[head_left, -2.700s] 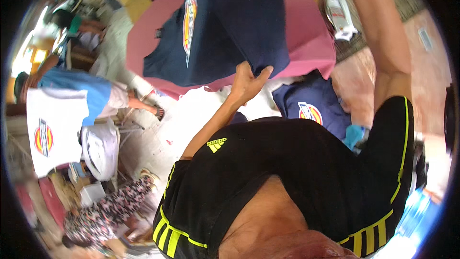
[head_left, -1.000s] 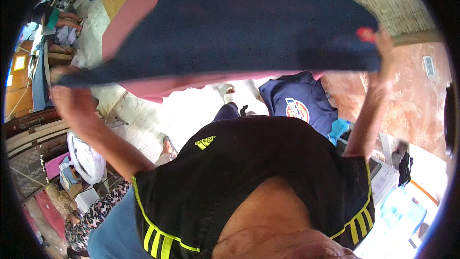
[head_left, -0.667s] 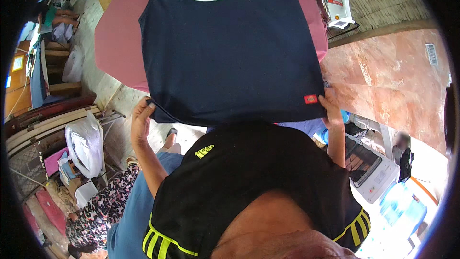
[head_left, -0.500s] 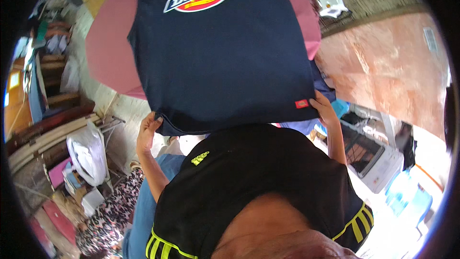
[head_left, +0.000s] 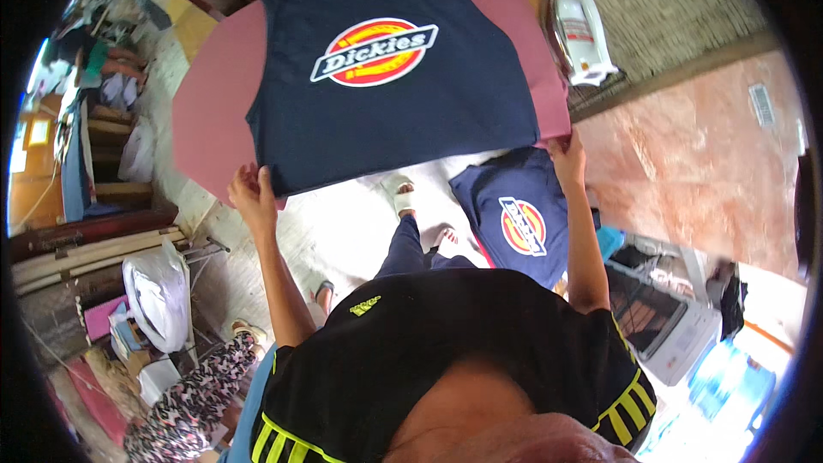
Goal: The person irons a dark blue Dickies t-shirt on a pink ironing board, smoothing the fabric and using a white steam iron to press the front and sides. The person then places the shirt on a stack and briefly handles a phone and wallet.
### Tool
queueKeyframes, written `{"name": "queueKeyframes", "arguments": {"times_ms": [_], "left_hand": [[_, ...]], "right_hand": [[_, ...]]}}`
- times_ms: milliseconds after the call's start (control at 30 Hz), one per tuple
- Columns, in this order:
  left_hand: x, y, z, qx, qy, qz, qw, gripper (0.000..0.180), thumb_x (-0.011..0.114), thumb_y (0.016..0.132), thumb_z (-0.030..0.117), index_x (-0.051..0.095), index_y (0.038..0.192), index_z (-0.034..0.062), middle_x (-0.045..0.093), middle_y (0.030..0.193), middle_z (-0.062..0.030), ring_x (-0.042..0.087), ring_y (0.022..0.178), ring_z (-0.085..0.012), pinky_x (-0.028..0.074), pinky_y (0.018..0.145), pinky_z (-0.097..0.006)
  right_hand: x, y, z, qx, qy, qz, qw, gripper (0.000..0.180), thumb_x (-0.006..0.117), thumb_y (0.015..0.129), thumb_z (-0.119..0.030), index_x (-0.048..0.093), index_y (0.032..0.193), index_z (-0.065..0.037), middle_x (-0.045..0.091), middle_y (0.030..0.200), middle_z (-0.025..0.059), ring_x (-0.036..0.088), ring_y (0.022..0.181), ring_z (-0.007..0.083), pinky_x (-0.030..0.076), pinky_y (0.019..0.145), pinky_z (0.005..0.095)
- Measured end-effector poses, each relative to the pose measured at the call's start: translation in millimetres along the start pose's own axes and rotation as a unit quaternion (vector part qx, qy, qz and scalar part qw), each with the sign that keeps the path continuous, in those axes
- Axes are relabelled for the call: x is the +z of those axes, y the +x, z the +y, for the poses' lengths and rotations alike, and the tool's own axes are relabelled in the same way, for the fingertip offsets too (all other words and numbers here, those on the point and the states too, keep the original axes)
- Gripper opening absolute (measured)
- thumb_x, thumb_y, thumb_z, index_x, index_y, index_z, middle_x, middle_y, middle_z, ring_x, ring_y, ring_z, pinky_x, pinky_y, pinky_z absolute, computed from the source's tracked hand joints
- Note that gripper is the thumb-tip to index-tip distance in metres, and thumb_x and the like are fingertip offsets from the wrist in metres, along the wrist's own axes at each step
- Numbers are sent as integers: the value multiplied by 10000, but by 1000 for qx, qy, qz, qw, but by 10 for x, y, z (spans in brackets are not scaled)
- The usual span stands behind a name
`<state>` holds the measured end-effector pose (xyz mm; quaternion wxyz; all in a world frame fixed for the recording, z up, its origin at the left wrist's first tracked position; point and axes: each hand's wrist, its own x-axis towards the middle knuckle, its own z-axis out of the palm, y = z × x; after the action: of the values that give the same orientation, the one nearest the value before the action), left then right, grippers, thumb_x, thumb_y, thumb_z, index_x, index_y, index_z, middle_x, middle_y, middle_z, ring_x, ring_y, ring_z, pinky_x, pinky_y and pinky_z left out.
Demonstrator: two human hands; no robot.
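Observation:
A dark navy sleeveless shirt (head_left: 394, 120) with a red and yellow logo is spread over a pink rounded surface (head_left: 214, 103), neckline away from me. Its lower edge runs straight between my hands, and the red hem tag is out of sight. At the near left corner my left hand (head_left: 251, 195) has its fingers curled closed on the shirt. Beyond the opposite corner, my right hand (head_left: 567, 161) curls closed at the pink edge; what lies inside its fingers is hidden. A second navy shirt (head_left: 510, 219), with a similar logo, lies below my right hand.
A white jug (head_left: 583, 34) stands beside the pink surface at far right. Toward the right are a reddish board (head_left: 694, 146) and a grey-white appliance (head_left: 673, 317). At lower left appear a person in patterned clothing (head_left: 180, 403) and a plastic-wrapped round object (head_left: 159, 296).
My hands have moved away from my body, and the shirt now lies flatter. Its logo sits lower in view. The second shirt and the floor have come into sight below it.

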<state>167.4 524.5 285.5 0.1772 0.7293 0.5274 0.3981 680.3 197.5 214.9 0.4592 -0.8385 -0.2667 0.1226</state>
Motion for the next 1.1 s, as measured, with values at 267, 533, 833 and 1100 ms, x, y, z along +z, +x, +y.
{"name": "queueKeyframes", "arguments": {"times_ms": [267, 533, 833, 1100], "left_hand": [[-6, 191, 71, -59, 107, -39, 992, 307, 732, 863, 327, 682, 871, 24, 629, 858, -129, 588, 846, -303, 454, 749, -420], [61, 130, 99, -6, 154, 26, 988, 272, 714, 872, 265, 640, 782, 19, 606, 771, -135, 570, 769, -331, 446, 703, -435], [109, 99, 258, -83, 152, -1, 985, 306, 646, 939, 318, 640, 848, 26, 645, 685, -145, 628, 651, -340, 460, 638, -435], [22, 109, -60, -97, 68, -20, 993, 315, 691, 915, 317, 674, 865, 7, 622, 644, -128, 597, 576, -212, 457, 592, -341]], "right_hand": [[-239, 82, -27, -42, -126, 15, 991, 126, 622, 884, -73, 619, 964, 26, 668, 832, 176, 646, 755, 292, 511, 739, 391], [-289, -181, -844, -157, -143, 146, 966, 249, 604, 925, -109, 610, 1120, 45, 624, 1117, 234, 625, 910, 347, 497, 795, 421], [270, -205, -1210, -159, -163, 28, 973, 251, 697, 893, -160, 656, 1042, 38, 672, 866, 192, 658, 747, 317, 522, 695, 405], [8, -46, -1101, -17, 100, -78, 992, 118, 679, 906, -76, 598, 968, -17, 583, 782, 3, 511, 660, 75, 444, 562, 242]]}}
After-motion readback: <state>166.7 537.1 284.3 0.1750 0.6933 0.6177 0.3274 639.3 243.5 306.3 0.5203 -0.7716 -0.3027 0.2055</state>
